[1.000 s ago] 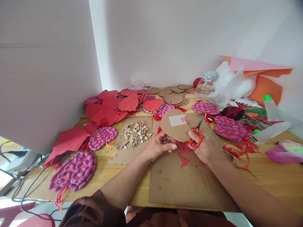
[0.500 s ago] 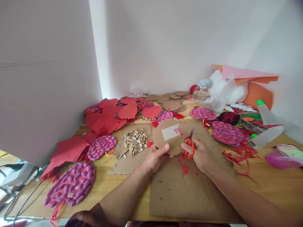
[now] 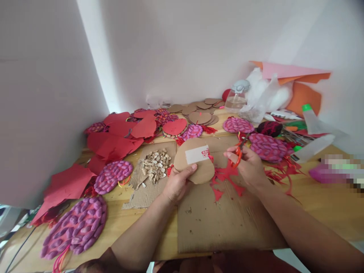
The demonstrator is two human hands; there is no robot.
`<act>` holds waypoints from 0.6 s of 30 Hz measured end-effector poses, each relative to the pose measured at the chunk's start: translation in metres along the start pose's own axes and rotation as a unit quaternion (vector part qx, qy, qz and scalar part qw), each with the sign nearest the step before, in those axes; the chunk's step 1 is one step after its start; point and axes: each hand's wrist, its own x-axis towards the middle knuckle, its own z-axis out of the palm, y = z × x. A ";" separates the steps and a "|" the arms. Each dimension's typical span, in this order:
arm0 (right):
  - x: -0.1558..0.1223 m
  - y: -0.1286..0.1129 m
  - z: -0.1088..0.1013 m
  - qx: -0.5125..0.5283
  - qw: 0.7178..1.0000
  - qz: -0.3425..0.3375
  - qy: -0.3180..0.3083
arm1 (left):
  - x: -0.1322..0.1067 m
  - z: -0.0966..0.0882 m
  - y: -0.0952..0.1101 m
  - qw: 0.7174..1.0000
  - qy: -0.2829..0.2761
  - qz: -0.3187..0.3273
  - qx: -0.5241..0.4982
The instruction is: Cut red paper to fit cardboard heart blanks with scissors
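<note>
At my far left on the worktop [image 3: 318, 206], a large pink-and-purple studded piece [image 3: 75, 227] lies flat near the front edge, its coloured cords trailing toward me; lying that way, nothing presses on its raised surface. Beyond it, red sheets [image 3: 112, 144] overlap in a loose heap, probably stacked there to save room. Next, pale shells [image 3: 156, 166] sit gathered on a torn piece of corrugated board [image 3: 133, 201], which likely stops them scattering over the wood.

My left hand [image 3: 179, 182] grips the cardboard shape [image 3: 196, 171] by its near left edge, thumb pressed on top and fingers curled beneath. That low edge hold leaves the white label [image 3: 196, 154] and most of the outline uncovered. The shape is in front of me, over the near cardboard mat [image 3: 224, 227], which seems laid there to shield the wood. Just right of it, a jagged red scrap [image 3: 227, 172] rests on the mat.

My right hand [image 3: 250, 167] has its grip closed round the orange handles of the scissors [image 3: 239, 151]; the blades point up and away, clear of the shape and my other hand. Farther right, more red offcuts [image 3: 284, 176] lie bunched, apparently pushed aside for working room.
</note>
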 end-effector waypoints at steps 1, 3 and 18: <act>0.001 -0.001 -0.002 -0.003 1.000 -0.003 -0.002 | 0.000 -0.001 0.000 1.000 -0.007 -0.003 0.002; 0.000 -0.004 -0.003 -0.012 0.999 -0.010 -0.052 | -0.001 -0.001 0.000 1.000 -0.023 -0.008 0.001; -0.022 -0.025 0.015 -0.039 0.986 0.108 -0.120 | -0.001 -0.003 -0.007 0.975 0.031 0.118 0.184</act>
